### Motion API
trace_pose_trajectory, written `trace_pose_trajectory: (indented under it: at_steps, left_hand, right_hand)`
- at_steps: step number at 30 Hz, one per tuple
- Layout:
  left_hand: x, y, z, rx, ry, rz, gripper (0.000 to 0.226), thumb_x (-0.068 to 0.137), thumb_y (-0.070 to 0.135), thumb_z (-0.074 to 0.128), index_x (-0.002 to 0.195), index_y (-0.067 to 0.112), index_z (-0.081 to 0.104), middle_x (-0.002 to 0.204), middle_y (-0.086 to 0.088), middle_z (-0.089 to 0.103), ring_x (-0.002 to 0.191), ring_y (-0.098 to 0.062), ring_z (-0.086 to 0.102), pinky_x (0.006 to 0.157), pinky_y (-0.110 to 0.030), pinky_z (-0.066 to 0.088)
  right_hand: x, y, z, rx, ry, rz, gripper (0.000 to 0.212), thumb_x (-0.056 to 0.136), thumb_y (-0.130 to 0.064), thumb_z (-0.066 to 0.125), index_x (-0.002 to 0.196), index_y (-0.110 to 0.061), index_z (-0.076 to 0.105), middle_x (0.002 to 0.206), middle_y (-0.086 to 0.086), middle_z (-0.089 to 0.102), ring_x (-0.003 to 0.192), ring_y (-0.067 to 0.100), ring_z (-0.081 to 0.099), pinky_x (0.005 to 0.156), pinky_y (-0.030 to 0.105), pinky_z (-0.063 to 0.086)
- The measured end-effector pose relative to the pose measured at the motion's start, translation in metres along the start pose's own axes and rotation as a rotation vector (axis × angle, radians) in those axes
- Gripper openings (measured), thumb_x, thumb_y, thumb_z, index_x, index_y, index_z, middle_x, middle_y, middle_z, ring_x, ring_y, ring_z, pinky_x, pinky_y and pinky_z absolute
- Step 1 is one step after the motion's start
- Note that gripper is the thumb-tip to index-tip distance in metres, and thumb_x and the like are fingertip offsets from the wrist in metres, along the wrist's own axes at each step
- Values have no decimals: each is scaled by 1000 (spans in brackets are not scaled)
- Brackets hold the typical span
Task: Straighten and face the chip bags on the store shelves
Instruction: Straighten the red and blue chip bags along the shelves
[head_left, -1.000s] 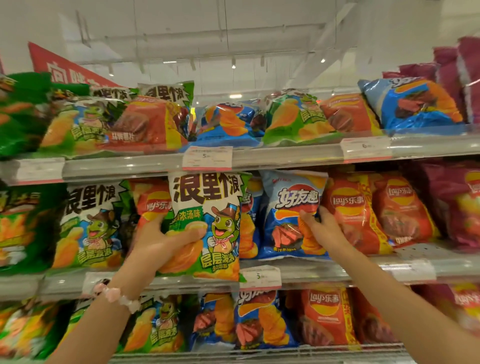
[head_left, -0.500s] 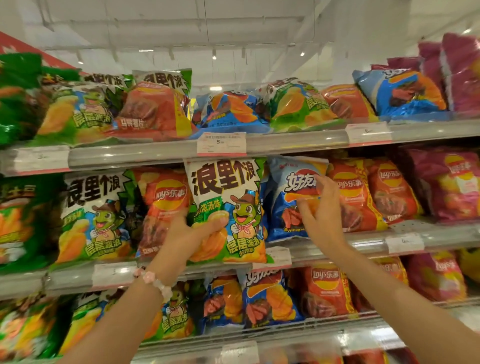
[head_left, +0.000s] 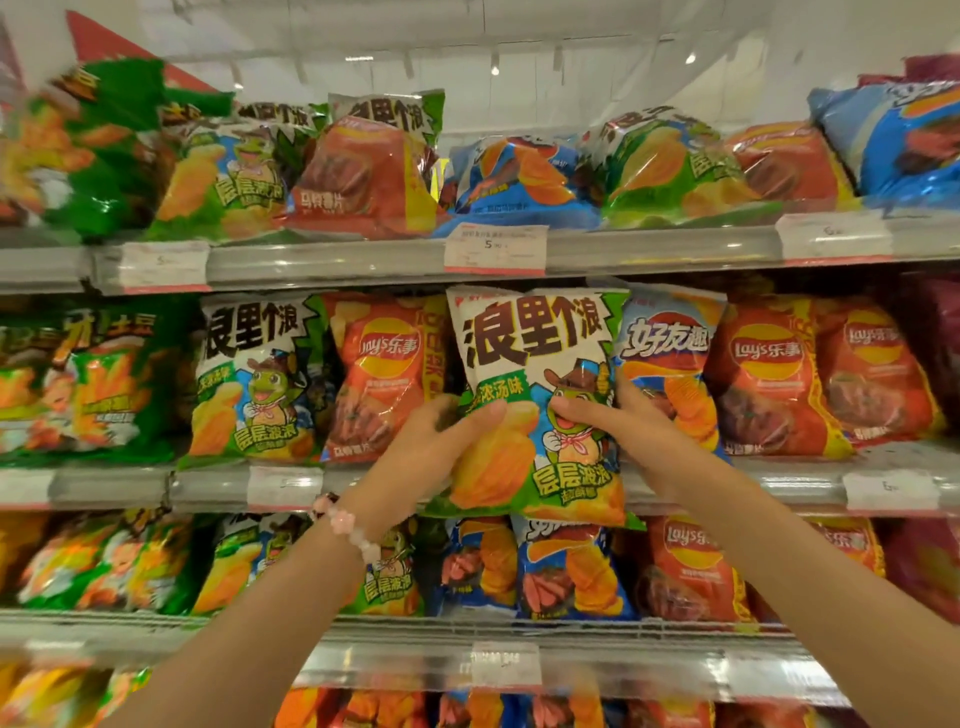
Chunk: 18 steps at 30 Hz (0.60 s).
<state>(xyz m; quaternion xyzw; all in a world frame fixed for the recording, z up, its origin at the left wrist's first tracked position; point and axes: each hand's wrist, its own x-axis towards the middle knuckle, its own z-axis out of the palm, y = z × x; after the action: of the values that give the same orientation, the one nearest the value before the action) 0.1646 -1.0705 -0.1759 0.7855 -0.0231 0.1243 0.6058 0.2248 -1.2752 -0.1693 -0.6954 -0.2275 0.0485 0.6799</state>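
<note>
Both hands, left hand (head_left: 441, 441) and right hand (head_left: 618, 421), are gripping the green chip bag (head_left: 540, 400) at the middle shelf (head_left: 727, 480); probably it's needing seating upright beside the blue bag (head_left: 670, 353).

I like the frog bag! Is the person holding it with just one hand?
No, both hands grip the frog bag: the left hand on its left edge, the right hand on its right.

the green-and-white chip bag (head_left: 540, 405) at centre reads "浪里个浪", with "浓汤味" and "层层波浪" lower down; a second such bag (head_left: 254, 374) to its left bears the same title. orange bags (head_left: 387, 374) (head_left: 769, 374) carry "lay's乐事". the blue bag (head_left: 670, 353) reads "好友趣". the upper shelf's price tag (head_left: 495, 249) shows "5".
</note>
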Motion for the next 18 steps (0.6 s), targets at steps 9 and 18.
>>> trace_pose_trajectory:
  at_steps: [9,18]
  left_hand:
    - [20,-35,-32,817,613,96,130,51,63,82,150,16,11,153,-17,15,141,-35,15,109,-57,23]
    - [38,-43,-42,640,598,-93,151,44,63,86,150,16,-10,149,-17,27,137,-36,29,108,-55,31]
  right_hand:
    - [1,11,-22,44,38,-16,88,44,-45,79,125,-28,51,111,-1,70,94,19,70,85,38,54]
    - [4,17,-30,39,7,-53,85,45,-44,80,124,-29,51,112,-3,69,94,17,69,83,36,55]
